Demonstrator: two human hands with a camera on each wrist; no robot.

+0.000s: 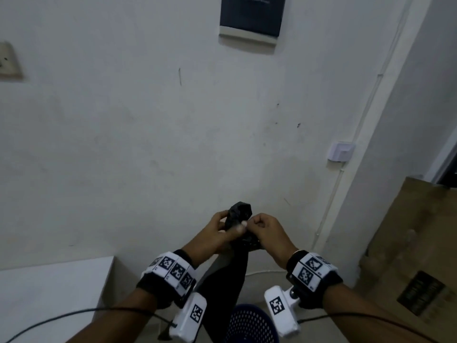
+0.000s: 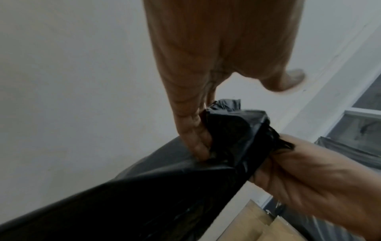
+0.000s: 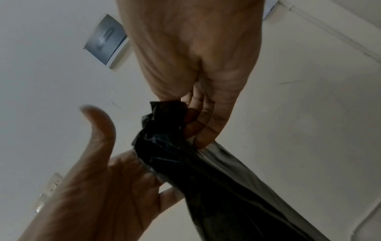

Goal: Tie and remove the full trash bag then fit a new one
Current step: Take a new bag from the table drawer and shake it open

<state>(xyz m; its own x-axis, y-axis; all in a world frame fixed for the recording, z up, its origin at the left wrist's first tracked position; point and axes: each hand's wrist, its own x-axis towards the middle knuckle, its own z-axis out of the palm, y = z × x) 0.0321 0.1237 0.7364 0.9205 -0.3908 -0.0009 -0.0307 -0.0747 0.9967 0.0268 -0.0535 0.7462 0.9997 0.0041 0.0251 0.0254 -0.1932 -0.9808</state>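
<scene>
Fingers: the left hand (image 1: 217, 233) curls its fingers (image 2: 193, 130) round the bunched top of the black trash bag (image 1: 222, 278), with the thumb sticking out. The right hand (image 1: 268, 233) pinches the same bunch with curled fingers (image 3: 204, 124) from the other side.
Bag: its twisted top (image 1: 239, 214) pokes up between the two hands, low in the middle of the head view. The rest hangs down as a long dark strip toward the bottom edge.
Bin: a blue bin with small holes (image 1: 249, 325) shows at the bottom middle, just under the bag.
Wrists: both wear black bands with white square tags.
Wall: a pale wall (image 1: 148, 132) fills most of the view. A dark panel (image 1: 252, 16) hangs at the top middle.
Side things: a brown cardboard box (image 1: 415, 256) leans at the lower right. A white table (image 1: 49, 288) sits at the lower left.
</scene>
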